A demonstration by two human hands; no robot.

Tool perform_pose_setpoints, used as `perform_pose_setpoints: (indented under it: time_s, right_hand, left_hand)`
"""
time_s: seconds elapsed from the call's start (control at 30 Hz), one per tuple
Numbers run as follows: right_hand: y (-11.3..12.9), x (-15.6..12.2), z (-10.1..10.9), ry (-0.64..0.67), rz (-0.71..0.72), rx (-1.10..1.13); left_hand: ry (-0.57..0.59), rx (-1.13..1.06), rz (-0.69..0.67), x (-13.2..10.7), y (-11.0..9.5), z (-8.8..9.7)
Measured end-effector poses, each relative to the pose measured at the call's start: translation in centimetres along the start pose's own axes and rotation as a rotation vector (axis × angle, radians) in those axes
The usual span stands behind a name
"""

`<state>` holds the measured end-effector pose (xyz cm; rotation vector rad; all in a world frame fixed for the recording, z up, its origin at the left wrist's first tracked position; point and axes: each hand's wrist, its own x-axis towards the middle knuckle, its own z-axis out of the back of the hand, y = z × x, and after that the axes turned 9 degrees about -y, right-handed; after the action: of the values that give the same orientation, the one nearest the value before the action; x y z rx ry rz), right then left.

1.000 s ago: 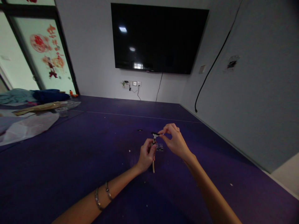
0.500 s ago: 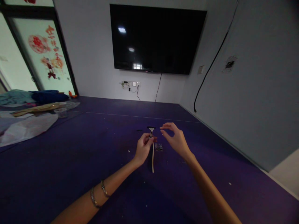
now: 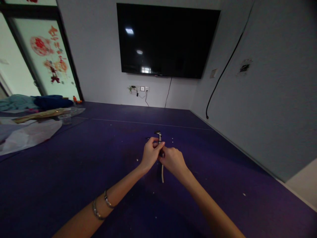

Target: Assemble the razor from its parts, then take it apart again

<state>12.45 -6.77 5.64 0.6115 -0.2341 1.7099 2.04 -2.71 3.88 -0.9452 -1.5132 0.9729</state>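
Observation:
My left hand [image 3: 150, 152] is closed around the lower part of a small silvery piece [image 3: 159, 135] with a dark, toothed-looking head, which sticks up above the fingers. The exact kind of this piece is too small to make out. My right hand [image 3: 173, 159] is closed right beside the left, its thumb and fingers pinched together just below the piece; what they grip is hidden. Below the hands, a thin whitish cord-like strip [image 3: 162, 173] shows, its upper end covered by my right hand. Whether it joins the piece, I cannot tell.
Purple flooring [image 3: 99, 172] spreads around the hands, with small white scraps [image 3: 244, 194] on it. Plastic sheeting [image 3: 32, 134] and folded cloth [image 3: 53, 101] lie at the left. A black cable [image 3: 224, 69] hangs along the right wall; a television [image 3: 168, 39] is mounted ahead.
My right hand has come left and down from an open pose to close beside the left hand. The piece has turned, its head now angled. A small dark patterned packet is now covered.

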Motion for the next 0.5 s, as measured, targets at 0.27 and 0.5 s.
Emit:
perform_pose_setpoints:
  time_s: [0.27,0.5]
  right_hand:
    - [0.7,-0.3,-0.1,0.03,-0.001,-0.088]
    - [-0.6,0.0,-2.4,0.034,-0.061,0.099]
  left_hand:
    - [-0.041,0.047,-0.02,0.3,-0.1,0.3]
    - [-0.035,0.178,-0.032,2.2,1.9,1.1]
